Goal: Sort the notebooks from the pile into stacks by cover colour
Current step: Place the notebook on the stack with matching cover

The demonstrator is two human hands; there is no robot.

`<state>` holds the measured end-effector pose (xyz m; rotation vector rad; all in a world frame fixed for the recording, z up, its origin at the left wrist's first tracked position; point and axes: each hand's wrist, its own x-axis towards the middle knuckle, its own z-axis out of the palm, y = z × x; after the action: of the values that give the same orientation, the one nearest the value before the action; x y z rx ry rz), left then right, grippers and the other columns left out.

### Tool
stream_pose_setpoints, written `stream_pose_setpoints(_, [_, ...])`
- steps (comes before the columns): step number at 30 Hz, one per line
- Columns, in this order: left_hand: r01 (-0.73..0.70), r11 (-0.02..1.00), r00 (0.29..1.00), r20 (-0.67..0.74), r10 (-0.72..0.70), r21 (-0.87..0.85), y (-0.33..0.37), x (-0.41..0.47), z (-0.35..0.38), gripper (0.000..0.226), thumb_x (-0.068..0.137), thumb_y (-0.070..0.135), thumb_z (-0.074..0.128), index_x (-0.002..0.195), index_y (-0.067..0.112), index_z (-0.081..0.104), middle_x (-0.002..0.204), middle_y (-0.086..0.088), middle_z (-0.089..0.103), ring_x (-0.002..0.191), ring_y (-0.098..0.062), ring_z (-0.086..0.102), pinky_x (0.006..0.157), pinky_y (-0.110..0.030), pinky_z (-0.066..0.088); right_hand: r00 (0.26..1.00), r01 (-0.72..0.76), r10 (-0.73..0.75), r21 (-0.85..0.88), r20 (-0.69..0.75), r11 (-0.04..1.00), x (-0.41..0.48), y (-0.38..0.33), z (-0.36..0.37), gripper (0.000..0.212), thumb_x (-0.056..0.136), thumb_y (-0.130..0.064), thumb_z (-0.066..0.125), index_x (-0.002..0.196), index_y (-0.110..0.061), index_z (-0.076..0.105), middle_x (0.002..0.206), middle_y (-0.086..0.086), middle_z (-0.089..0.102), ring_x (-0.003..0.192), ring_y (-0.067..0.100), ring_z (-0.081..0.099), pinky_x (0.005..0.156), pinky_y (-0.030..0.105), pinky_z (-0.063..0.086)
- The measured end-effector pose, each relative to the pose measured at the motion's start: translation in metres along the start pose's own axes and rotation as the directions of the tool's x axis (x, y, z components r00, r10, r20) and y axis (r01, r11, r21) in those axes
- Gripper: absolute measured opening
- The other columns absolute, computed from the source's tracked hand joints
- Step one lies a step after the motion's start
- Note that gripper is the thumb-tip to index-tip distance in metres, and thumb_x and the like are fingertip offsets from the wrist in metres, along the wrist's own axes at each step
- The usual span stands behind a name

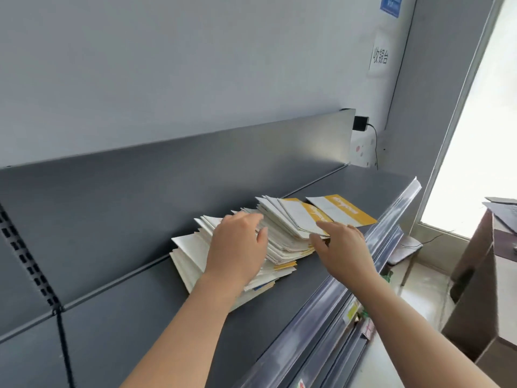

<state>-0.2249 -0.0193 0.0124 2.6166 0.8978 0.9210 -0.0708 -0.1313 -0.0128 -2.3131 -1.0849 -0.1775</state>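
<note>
Roughly at the centre of the frame, the pile [279, 236] of notebooks lies slumped on a dark grey shelf [140, 317], fanned out toward the right so that many cover edges show at once. Most covers look white with a yellow band; a sliver of blue shows low at the pile's near edge.

Lying flat across the left part of the pile is the left hand [237, 247], fingers loosely spread and nothing pinched, probably to keep the heap from sliding while a book is drawn off. At the pile's right edge is the right hand [342, 243], fingers extended and slightly parted. Its fingertips touch the topmost books, and whether they have hold of a cover I cannot tell.

Just right of the pile, at centre right, a yellow notebook [342, 210] lies on its own, apart from the heap, likely the start of the yellow stack. Another overlaps the pile's far edge beside it. Sorting seems to be in its early part, since the pile is thick.
</note>
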Motion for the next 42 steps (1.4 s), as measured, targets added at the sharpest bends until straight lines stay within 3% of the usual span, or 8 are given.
stream_pose_setpoints(8, [0.088, 0.986, 0.99, 0.094, -0.102, 0.144, 0.048, 0.076, 0.076, 0.034, 0.095, 0.033, 0.045, 0.117, 0.012, 0.062, 0.114, -0.008, 0.062, 0.107, -0.027, 0.051, 0.089, -0.036, 0.043, 0.994, -0.058, 0.057, 0.008, 0.094, 0.998, 0.095, 0.094, 0.009, 0.041, 0.095, -0.035, 0.048, 0.13, -0.016, 0.055, 0.12, 0.006, 0.064, 0.117, 0.026, 0.052, 0.103, 0.037, 0.039])
stream_pose_setpoints(15, [0.261, 0.866, 0.893, 0.234, -0.384, 0.427, 0.073, 0.124, 0.141, 0.043, 0.087, 0.052, 0.055, 0.108, 0.014, 0.058, 0.117, -0.007, 0.057, 0.112, -0.029, 0.047, 0.088, -0.034, 0.04, 0.931, -0.067, 0.103, -0.113, 0.35, 0.991, 0.165, 0.159, 0.027, 0.045, 0.092, -0.037, 0.049, 0.127, -0.01, 0.051, 0.116, 0.008, 0.062, 0.111, 0.027, 0.053, 0.088, 0.032, 0.043])
stream_pose_setpoints(20, [0.38, 0.777, 0.818, 0.209, -0.536, 0.502, 0.076, 0.136, 0.159, 0.053, 0.076, 0.053, 0.067, 0.11, 0.015, 0.054, 0.121, -0.007, 0.049, 0.113, -0.03, 0.044, 0.086, -0.032, 0.039, 0.902, 0.008, 0.064, -0.165, 0.427, 0.986, 0.188, 0.182, 0.04, 0.047, 0.083, -0.052, 0.057, 0.106, -0.01, 0.057, 0.084, 0.0, 0.055, 0.082, 0.02, 0.057, 0.064, 0.027, 0.042])
stream_pose_setpoints(25, [0.4, 0.698, 0.791, 0.162, -0.591, 0.594, 0.082, 0.144, 0.163, 0.049, 0.074, 0.051, 0.071, 0.106, 0.017, 0.056, 0.12, -0.008, 0.053, 0.114, -0.028, 0.045, 0.088, -0.031, 0.041, 0.883, 0.093, -0.014, -0.145, 0.469, 0.985, 0.198, 0.189, 0.04, 0.055, 0.075, -0.063, 0.06, 0.098, -0.013, 0.059, 0.088, 0.002, 0.061, 0.076, 0.018, 0.054, 0.062, 0.026, 0.042])
stream_pose_setpoints(29, [0.422, 0.676, 0.782, 0.136, -0.609, 0.604, 0.084, 0.145, 0.165, 0.041, 0.075, 0.049, 0.071, 0.086, 0.017, 0.047, 0.106, -0.003, 0.06, 0.109, -0.026, 0.05, 0.078, -0.029, 0.04, 0.877, 0.122, -0.062, -0.096, 0.476, 0.988, 0.203, 0.199, 0.04, 0.05, 0.075, -0.058, 0.062, 0.094, -0.013, 0.057, 0.09, 0.003, 0.062, 0.076, 0.018, 0.054, 0.059, 0.027, 0.041])
stream_pose_setpoints(33, [0.455, 0.685, 0.767, 0.14, -0.627, 0.569, 0.087, 0.144, 0.166, 0.042, 0.078, 0.045, 0.071, 0.069, 0.019, 0.039, 0.073, 0.005, 0.05, 0.08, -0.019, 0.054, 0.058, -0.025, 0.038, 0.897, 0.214, -0.142, -0.133, 0.418, 0.968, 0.205, 0.207, 0.04, 0.045, 0.08, -0.054, 0.056, 0.102, -0.016, 0.055, 0.09, 0.0, 0.057, 0.078, 0.018, 0.052, 0.058, 0.025, 0.039])
stream_pose_setpoints(36, [0.479, 0.684, 0.763, 0.125, -0.634, 0.55, 0.087, 0.141, 0.163, 0.045, 0.077, 0.049, 0.071, 0.07, 0.019, 0.038, 0.071, 0.006, 0.049, 0.07, -0.016, 0.052, 0.048, -0.023, 0.032, 0.878, 0.263, -0.181, -0.131, 0.443, 0.956, 0.207, 0.212, 0.042, 0.043, 0.078, -0.054, 0.056, 0.098, -0.016, 0.055, 0.086, -0.001, 0.056, 0.078, 0.019, 0.054, 0.058, 0.026, 0.041])
stream_pose_setpoints(42, [0.526, 0.716, 0.769, 0.102, -0.631, 0.459, 0.082, 0.133, 0.162, 0.043, 0.075, 0.051, 0.071, 0.078, 0.02, 0.04, 0.075, 0.007, 0.049, 0.071, -0.015, 0.051, 0.052, -0.025, 0.033, 0.863, 0.368, -0.264, -0.18, 0.431, 0.912, 0.212, 0.222, 0.037, 0.033, 0.086, -0.044, 0.051, 0.094, -0.012, 0.056, 0.09, 0.005, 0.059, 0.072, 0.022, 0.05, 0.059, 0.028, 0.04])
